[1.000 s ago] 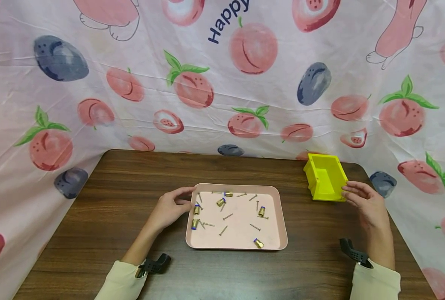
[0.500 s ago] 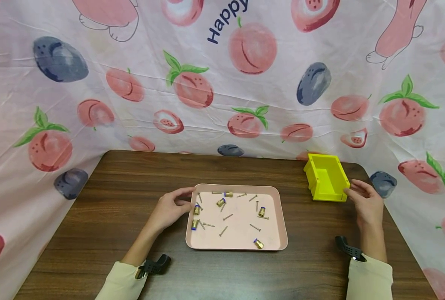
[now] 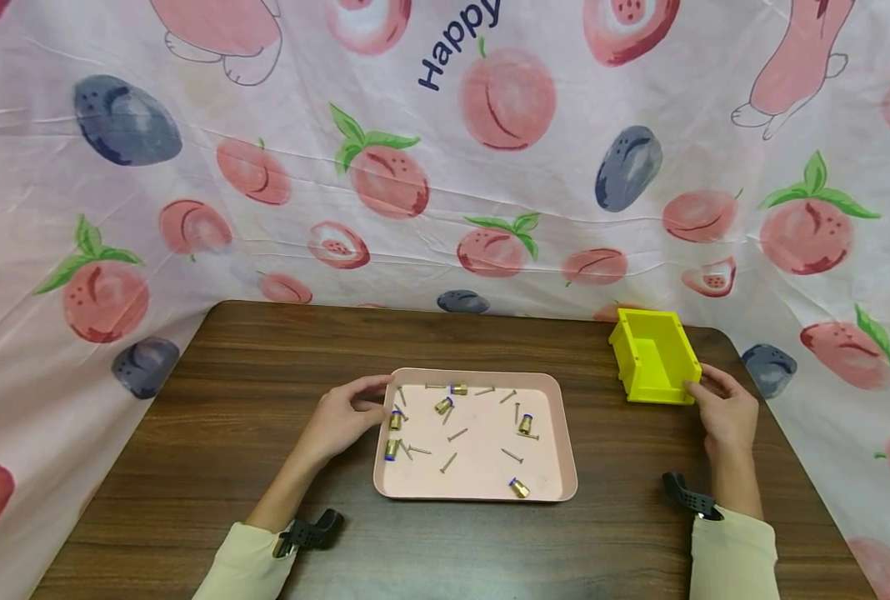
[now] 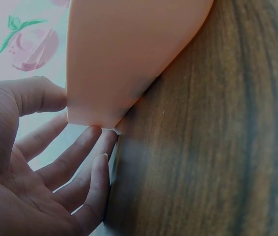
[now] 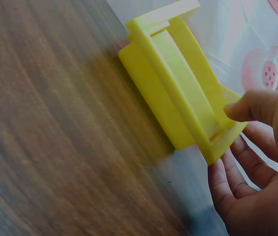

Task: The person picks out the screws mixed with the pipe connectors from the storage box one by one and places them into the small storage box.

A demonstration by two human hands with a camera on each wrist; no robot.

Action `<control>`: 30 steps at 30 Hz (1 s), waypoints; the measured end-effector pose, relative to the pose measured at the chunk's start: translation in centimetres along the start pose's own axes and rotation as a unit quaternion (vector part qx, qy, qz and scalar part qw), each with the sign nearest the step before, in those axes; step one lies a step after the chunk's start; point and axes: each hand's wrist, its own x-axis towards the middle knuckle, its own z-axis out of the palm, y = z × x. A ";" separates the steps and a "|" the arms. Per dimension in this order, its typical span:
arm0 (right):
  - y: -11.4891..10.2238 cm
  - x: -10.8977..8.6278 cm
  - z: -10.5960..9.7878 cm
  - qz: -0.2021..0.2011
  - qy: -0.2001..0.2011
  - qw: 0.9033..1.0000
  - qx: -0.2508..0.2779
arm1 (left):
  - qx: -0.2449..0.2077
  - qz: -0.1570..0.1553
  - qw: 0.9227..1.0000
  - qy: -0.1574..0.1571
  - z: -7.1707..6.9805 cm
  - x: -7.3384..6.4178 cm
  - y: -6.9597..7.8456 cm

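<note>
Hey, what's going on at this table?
Someone is at a wood-grain table with both hands occupied. Their left hand touches the left edge of a pink tray, where screws and brass-coloured fittings with blue ends lie scattered. Their right hand grips a yellow bin by its near right corner, thumb over the rim and fingers outside. Tray and bin stand apart, the bin toward the table's far right corner.

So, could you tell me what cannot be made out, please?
Screws: drive shape too small, head view.
Inside the pink tray: hidden by its wall, left wrist view.
Fingertips of the right hand: partly behind yellow bin, right wrist view.
"Happy" lettering: cut by head view's top edge.
</note>
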 end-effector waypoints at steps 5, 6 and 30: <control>0.2 -0.1 0.1 -0.009 0.006 1.000 -0.018 | 0.002 -0.004 1.000 0.001 0.2 0.0 -0.2; 0.3 -0.1 0.1 -0.008 0.006 1.000 -0.016 | 0.001 -0.004 1.000 0.001 0.2 0.0 -0.2; 0.1 -1.2 -0.8 -0.039 -0.036 0.991 -0.121 | -0.004 -0.007 1.000 0.005 0.1 0.0 -0.2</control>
